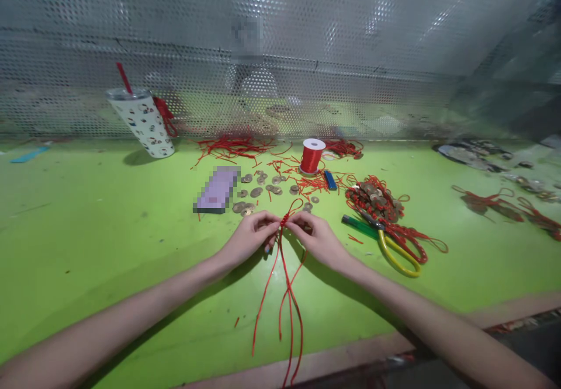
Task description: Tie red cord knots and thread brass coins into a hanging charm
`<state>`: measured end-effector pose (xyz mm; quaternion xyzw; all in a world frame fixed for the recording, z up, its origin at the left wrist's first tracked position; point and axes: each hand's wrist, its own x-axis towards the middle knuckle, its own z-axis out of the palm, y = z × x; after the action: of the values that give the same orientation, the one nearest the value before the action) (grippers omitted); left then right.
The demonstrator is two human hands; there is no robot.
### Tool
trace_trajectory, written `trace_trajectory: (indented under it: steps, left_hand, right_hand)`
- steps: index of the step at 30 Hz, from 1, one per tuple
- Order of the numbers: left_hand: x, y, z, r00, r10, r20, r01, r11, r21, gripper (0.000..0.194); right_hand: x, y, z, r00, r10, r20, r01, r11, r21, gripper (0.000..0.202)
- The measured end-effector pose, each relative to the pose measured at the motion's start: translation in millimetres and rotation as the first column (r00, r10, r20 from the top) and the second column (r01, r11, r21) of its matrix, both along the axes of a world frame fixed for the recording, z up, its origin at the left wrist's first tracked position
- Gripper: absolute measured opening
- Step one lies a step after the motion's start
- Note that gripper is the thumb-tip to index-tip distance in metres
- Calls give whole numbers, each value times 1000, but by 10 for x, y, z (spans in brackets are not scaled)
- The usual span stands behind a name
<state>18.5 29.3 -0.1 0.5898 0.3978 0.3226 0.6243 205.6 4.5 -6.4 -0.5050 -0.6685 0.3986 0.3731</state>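
Note:
Both hands meet at the centre over the green table (175,295). My left hand (258,229) pinches a knotted red cord (284,260) from the left, near its knot. From the right, my right hand (309,229) pinches the same knot between thumb and finger. A small loop sticks up above the fingertips, and several loose cord ends hang down towards the table's front edge. Just beyond the hands lie several old-looking round coins (256,192). Part of the knot is hidden by the fingers.
Scissors (398,254) with red and yellow handles lie right of my hands, by a pile of coins tied with red cord (374,199). Behind stand a red thread spool (311,158), a blue lighter (330,180), a blurred phone (217,189) and a tumbler (144,123) before a perforated metal screen (197,91).

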Motion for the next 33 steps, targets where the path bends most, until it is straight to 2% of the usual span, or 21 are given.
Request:
trace_trajectory:
  steps: [4, 10, 17, 26, 33]
  left_hand:
    - [13, -15, 5, 998, -17, -56, 19, 999, 42, 29]
    - [40, -29, 22, 999, 29, -43, -26, 998, 55, 34]
    - [38, -3, -35, 997, 81, 3, -81, 996, 27, 36]
    - [64, -9, -29, 992, 124, -18, -123, 990, 63, 31]
    - [6, 9, -7, 1000, -7, 18, 6, 999, 44, 40]
  right_hand:
    - [-15, -30, -1, 999, -34, 25, 34, 999, 26, 18]
    - [-84, -55, -47, 994, -90, -59, 93, 995, 48, 20]
    - [-85, -21, -27, 990, -77, -122, 76, 997, -15, 23]
    - [-41, -22, 19, 990, -92, -104, 87, 995, -53, 24]
    - [13, -23, 69, 992, -14, -124, 18, 999, 31, 23]
